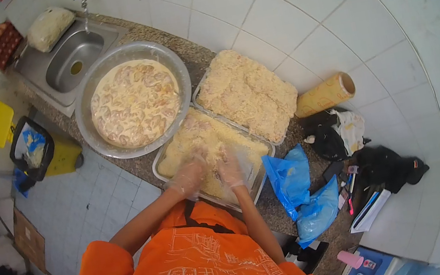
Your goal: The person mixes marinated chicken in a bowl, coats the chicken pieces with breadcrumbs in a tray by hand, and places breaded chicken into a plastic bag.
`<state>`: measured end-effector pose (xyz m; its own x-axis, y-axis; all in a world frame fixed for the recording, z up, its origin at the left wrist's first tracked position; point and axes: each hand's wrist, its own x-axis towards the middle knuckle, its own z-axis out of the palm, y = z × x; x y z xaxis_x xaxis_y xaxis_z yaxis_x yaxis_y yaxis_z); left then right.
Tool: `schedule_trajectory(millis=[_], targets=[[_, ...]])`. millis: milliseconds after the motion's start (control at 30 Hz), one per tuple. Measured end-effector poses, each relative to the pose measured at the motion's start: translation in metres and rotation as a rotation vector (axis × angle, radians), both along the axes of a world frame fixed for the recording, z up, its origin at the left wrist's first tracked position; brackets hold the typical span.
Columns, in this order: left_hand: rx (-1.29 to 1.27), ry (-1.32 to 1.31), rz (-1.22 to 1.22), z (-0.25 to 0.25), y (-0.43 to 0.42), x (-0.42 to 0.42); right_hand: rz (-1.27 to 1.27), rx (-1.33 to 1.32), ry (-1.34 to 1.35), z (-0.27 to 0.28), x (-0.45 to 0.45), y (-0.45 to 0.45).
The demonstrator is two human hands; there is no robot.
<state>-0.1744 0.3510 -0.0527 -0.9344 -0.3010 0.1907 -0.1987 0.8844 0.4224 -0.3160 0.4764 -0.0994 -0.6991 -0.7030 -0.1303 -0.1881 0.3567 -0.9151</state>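
Note:
Both my hands wear clear plastic gloves and work in a metal tray (218, 201) of yellowish crumbs (257, 145). My left hand (193, 171) reaches into the crumbs at the tray's middle. Beside it, a small gap to the right, my right hand (230, 166) touches the crumbs too. The fingers of both are partly sunk and blurred, so their grip is unclear. Some pinkish, crumb-coated food shows near them. Left of the tray stands a large metal basin (181, 79) of raw, chicken-like pieces (134, 102) in pale batter. Behind, a second tray (196, 95) is heaped with crumb-coated pieces (248, 94).
A steel sink (68, 61) with a filled bag (51, 29) lies far left. To the right are a wrap roll (327, 93), blue bags (292, 178), black bags (384, 167), pens and papers (370, 211). A yellow bin (61, 156) stands on the floor.

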Motion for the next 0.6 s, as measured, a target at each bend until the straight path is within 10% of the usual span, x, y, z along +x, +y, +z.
schedule_trajectory(millis=[100,200,400,500,600], targets=[[-0.098,-0.258,-0.092,-0.004,-0.009,0.001,0.144,0.259,0.644,0.014,-0.003,-0.018],[0.179,-0.735,-0.100,0.039,-0.023,-0.023,0.207,0.179,0.715,-0.077,-0.010,-0.012],[-0.300,0.225,0.332,-0.028,-0.038,-0.072,-0.180,0.604,0.676,0.029,-0.003,-0.021],[0.043,-0.514,0.333,-0.043,-0.046,-0.096,-0.134,0.626,0.650,0.004,0.002,-0.023],[-0.306,0.004,0.340,-0.070,-0.044,-0.102,0.003,0.560,0.651,-0.040,0.001,-0.021]])
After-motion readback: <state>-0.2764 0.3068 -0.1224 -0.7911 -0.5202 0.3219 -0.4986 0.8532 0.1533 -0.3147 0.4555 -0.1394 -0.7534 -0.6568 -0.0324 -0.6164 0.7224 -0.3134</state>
